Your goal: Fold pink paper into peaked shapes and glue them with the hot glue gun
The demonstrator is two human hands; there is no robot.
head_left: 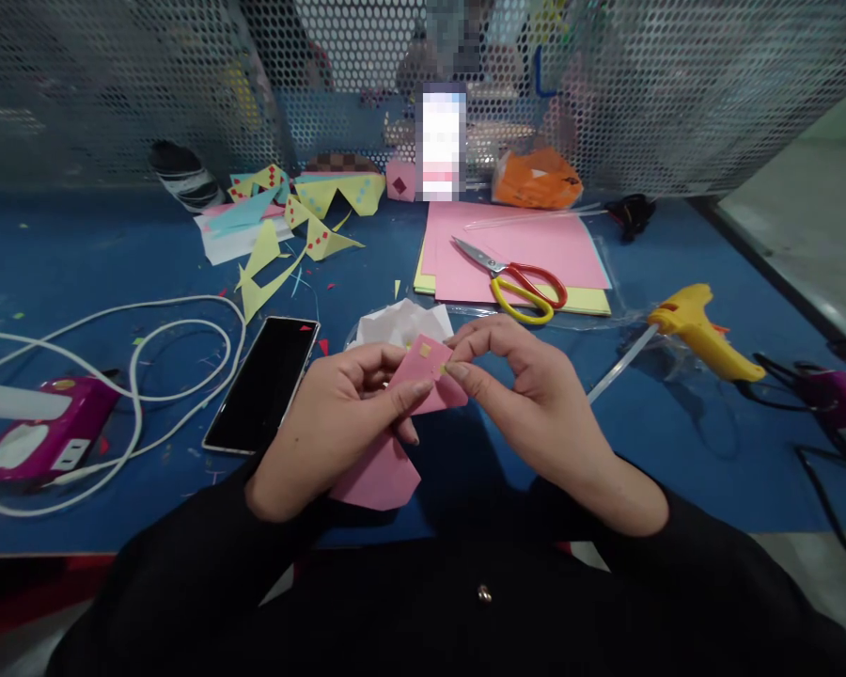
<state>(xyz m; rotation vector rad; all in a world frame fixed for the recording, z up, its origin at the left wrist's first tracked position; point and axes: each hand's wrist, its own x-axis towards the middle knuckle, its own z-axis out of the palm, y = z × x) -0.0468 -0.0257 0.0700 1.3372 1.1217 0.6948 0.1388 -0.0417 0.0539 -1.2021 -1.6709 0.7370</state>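
A folded pink paper piece (381,477) is held above the near edge of the blue table. My left hand (345,404) grips it, thumb on top and fingers beneath. Near the paper's upper corner sits a small yellow square (425,351). My right hand (528,390) pinches a tiny yellow piece (443,369) between thumb and forefinger at the paper's right side. Just behind the hands lies crumpled white paper (401,322).
Red-and-yellow scissors (522,287) rest on pink sheets (571,240). A yellow glue gun (709,329) lies right; a phone (262,384), white cable (137,376) and purple power strip (63,428) lie left. Yellow cutouts (260,268) are behind, before a perforated metal screen (352,56).
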